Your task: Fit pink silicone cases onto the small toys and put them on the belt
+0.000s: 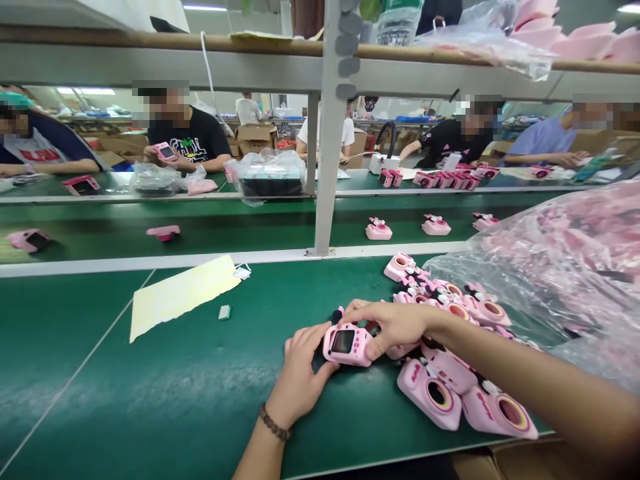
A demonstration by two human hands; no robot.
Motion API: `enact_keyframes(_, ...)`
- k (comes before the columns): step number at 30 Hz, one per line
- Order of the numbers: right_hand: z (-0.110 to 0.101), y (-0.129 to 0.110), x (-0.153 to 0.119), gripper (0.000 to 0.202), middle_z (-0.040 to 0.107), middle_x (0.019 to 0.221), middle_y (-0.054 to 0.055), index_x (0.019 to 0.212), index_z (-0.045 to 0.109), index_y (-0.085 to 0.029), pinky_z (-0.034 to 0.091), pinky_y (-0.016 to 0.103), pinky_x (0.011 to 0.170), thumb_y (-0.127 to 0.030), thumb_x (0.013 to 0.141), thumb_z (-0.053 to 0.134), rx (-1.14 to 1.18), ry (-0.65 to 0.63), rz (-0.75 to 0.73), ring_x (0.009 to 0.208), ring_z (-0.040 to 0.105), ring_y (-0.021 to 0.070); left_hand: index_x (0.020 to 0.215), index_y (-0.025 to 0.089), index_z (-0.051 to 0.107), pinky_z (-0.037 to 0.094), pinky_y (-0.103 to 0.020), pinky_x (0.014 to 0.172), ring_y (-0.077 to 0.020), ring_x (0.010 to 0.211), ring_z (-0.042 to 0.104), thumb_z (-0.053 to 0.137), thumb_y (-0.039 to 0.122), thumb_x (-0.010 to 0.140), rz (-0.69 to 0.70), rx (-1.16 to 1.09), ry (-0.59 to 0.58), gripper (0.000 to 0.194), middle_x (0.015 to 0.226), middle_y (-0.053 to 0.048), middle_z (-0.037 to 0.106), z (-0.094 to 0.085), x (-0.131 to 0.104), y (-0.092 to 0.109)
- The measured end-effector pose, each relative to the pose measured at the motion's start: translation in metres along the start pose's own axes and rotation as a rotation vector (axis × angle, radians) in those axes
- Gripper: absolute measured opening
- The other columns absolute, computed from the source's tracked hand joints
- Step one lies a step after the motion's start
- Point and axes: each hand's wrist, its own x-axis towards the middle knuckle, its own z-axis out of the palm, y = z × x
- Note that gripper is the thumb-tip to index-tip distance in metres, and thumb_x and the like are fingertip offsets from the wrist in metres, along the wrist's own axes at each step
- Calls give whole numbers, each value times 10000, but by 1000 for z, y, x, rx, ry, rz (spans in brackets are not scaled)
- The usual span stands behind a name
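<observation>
A pink toy camera (346, 345) with a dark screen and small buttons faces me, just above the green table. My left hand (303, 370), with a beaded bracelet on the wrist, grips its left side between thumb and fingers. Around its right side and top, my right hand (393, 327) is closed, thumb near the buttons. Beneath and beside my right forearm lies a heap of pink camera casings (433, 393) with round yellow-rimmed openings and dark bow-and-ear trims. Part of the heap is hidden by that arm.
A large clear plastic bag (565, 267) of pink parts bulges at the right. On the left lie a yellow sheet (183, 293) and a small whitish block (225, 313). Beyond a metal post (326, 133), a belt carries pink cameras (379, 229); several people sit behind it.
</observation>
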Motion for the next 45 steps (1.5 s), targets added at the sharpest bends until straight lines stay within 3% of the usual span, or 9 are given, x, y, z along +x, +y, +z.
enact_keyframes(4, -10, -1, 8, 677, 496, 1277, 93, 1335, 593, -225, 343, 369, 1066, -443, 727, 795, -69, -86, -18, 1204, 476, 270, 1402, 339, 423, 317, -441, 1077, -240, 1308, 429, 639, 307, 879, -4, -5, -35, 567, 1418, -17, 530, -1, 1, 1)
enact_keyframes(9, -4, 17, 9, 712, 442, 1319, 46, 1412, 507, -332, 293, 355, 1107, -427, 761, 779, 27, -76, -49, 1285, 414, 252, 1399, 374, 413, 323, -433, 1063, -233, 1290, 442, 635, 295, 881, -13, -16, -59, 569, 1395, 9, 551, -3, 4, -1)
enact_keyframes(14, 12, 42, 4, 659, 468, 1229, 41, 1358, 562, -355, 339, 347, 1071, -389, 744, 799, 45, 94, -9, 1200, 489, 228, 1411, 334, 397, 326, -451, 1065, -245, 1292, 454, 627, 285, 874, -24, 9, -31, 586, 1405, -26, 537, 3, 4, -5)
enact_keyframes(19, 22, 32, -4, 582, 551, 1226, 45, 1302, 623, -329, 367, 368, 1055, -404, 750, 793, 55, 231, 4, 1166, 534, 241, 1339, 345, 468, 346, -478, 1059, -260, 1267, 497, 670, 343, 842, -32, -22, 99, 537, 1367, -19, 571, 8, 7, -1)
enact_keyframes(24, 34, 17, -7, 503, 596, 1177, 54, 1190, 600, -227, 511, 330, 853, -413, 758, 779, 549, 407, 54, 975, 625, 194, 1323, 284, 488, 415, -414, 1059, -234, 1237, 540, 678, 376, 831, -10, -303, 199, 536, 1356, -48, 572, 10, 7, -3)
enact_keyframes(27, 43, 13, -4, 441, 618, 1042, 23, 1079, 586, -212, 528, 300, 747, -400, 737, 792, 715, 399, 131, 819, 637, 152, 1378, 253, 423, 361, -453, 1122, -250, 1312, 478, 660, 404, 835, -10, -316, 217, 611, 1433, -85, 495, 14, 6, -7)
enact_keyframes(31, 56, 10, 6, 346, 635, 865, -20, 952, 592, -199, 481, 250, 683, -255, 682, 801, 632, 491, 177, 745, 604, 132, 1363, 219, 399, 362, -480, 1118, -280, 1307, 466, 737, 449, 747, -20, -281, 210, 740, 1418, -119, 468, 16, 7, -5)
enact_keyframes(35, 66, 8, 20, 294, 621, 781, -32, 848, 545, -194, 445, 256, 647, -223, 660, 769, 565, 612, 145, 726, 591, 150, 1283, 220, 424, 458, -439, 1009, -250, 1139, 577, 733, 463, 746, -87, -284, 292, 665, 1267, -93, 554, 16, 9, 2)
enact_keyframes(45, 86, 22, 31, 169, 647, 918, 5, 896, 538, -203, 477, 289, 716, -243, 780, 653, 562, 692, 53, 841, 629, 176, 1237, 218, 425, 466, -464, 985, -261, 1134, 556, 763, 397, 729, -37, -58, 451, 637, 1214, -93, 535, 24, 13, 1)
